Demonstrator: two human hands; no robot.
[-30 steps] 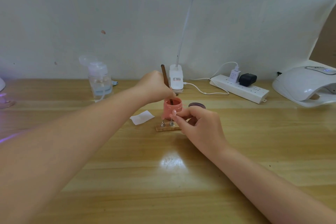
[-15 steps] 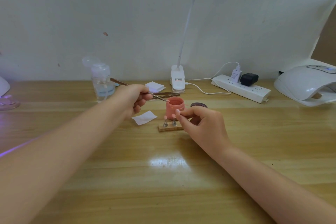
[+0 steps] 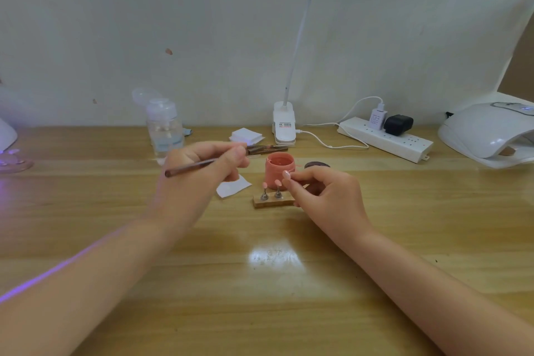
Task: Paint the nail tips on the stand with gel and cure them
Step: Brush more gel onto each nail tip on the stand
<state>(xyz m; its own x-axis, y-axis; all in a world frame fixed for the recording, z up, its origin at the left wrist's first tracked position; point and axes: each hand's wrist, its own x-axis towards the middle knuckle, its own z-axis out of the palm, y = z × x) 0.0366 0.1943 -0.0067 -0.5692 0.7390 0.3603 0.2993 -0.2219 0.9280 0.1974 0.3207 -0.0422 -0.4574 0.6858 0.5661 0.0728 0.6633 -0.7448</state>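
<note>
While two pink nail tips [image 3: 271, 184] stand on metal pegs in the small wooden stand [image 3: 273, 201] at mid-table, the right hand [image 3: 326, 196] pinches a third tip [image 3: 286, 174] between thumb and forefinger just right of them. One open pink gel jar [image 3: 279, 170] sits directly behind the stand, its dark lid [image 3: 317, 165] to the right. The left hand [image 3: 202, 170] grips one brush [image 3: 190, 167]; behind lie one white paper scrap [image 3: 233, 186], one clear bottle [image 3: 164, 127], one power strip [image 3: 385, 139] and one white curing lamp [image 3: 488, 134].
</note>
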